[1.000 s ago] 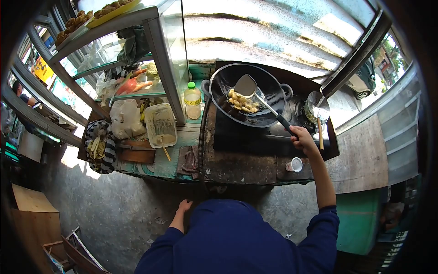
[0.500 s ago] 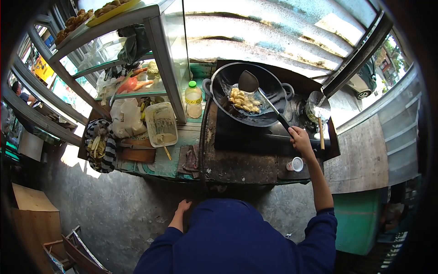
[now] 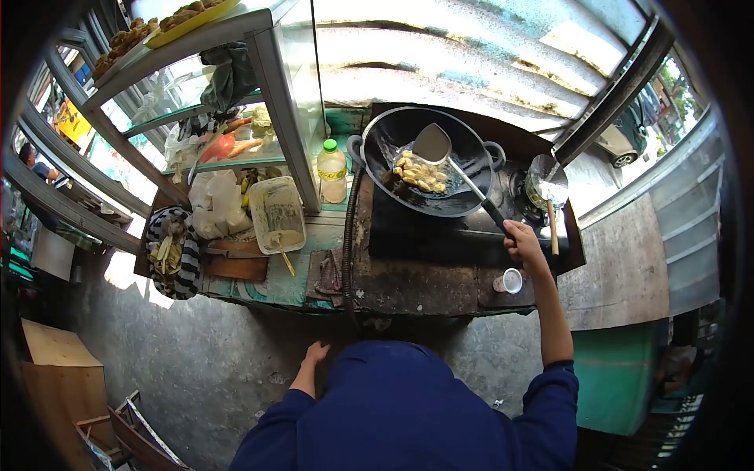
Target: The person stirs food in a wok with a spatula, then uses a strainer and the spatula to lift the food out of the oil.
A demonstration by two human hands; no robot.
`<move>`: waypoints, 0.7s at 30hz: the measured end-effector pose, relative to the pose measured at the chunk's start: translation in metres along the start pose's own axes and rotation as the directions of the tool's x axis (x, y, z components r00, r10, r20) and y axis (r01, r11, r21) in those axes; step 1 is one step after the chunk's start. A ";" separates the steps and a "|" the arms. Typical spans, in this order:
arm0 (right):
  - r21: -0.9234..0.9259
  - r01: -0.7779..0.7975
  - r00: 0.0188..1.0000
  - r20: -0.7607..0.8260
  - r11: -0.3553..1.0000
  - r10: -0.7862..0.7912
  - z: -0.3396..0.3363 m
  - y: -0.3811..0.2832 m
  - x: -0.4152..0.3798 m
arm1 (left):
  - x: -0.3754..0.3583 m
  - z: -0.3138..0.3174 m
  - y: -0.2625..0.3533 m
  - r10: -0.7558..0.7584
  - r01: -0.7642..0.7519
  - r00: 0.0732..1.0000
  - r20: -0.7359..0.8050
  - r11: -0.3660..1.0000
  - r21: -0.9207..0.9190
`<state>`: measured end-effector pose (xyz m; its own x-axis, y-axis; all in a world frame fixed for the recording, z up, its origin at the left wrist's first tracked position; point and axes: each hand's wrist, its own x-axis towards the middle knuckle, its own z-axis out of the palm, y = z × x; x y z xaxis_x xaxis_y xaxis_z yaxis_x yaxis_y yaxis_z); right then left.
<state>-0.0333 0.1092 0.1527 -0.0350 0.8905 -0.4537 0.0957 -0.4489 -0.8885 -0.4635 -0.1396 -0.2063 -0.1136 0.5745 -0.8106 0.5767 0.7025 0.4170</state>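
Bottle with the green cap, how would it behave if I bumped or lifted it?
The green-capped bottle looks like clear plastic, so it may flex slightly when squeezed. It stands upright, taller than it is wide, so a push near the cap could tip it. Its rounded sides suggest it might roll once down.

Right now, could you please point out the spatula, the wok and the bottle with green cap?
Spatula (image 3: 432, 144): head view, on its flat blade.
Wok (image 3: 473, 151): head view, on its bare inner wall.
Bottle (image 3: 331, 175): head view, on its yellow label.
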 end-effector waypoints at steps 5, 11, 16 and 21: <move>0.090 -0.160 0.984 0.091 0.983 0.152 -0.009 0.014 0.004 | 0.004 0.003 -0.006 0.001 -0.001 1.000 -0.003 1.000 0.016; 0.069 -0.150 0.988 -0.020 0.986 0.152 -0.014 0.008 0.018 | 0.003 0.002 0.000 -0.031 0.031 0.999 -0.026 0.999 -0.021; 0.068 -0.227 0.972 0.069 0.971 0.223 -0.018 0.004 0.017 | 0.006 0.005 0.001 -0.017 0.017 1.000 0.002 0.999 -0.030; -0.182 -0.064 0.993 -0.105 0.981 0.046 -0.026 -0.014 0.008 | 0.002 0.007 -0.002 -0.026 0.026 1.000 -0.011 0.999 -0.025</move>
<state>-0.0094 0.1240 0.1631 0.0737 0.8720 -0.4839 0.2772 -0.4840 -0.8300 -0.4591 -0.1427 -0.2113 -0.1377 0.5604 -0.8167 0.5533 0.7274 0.4059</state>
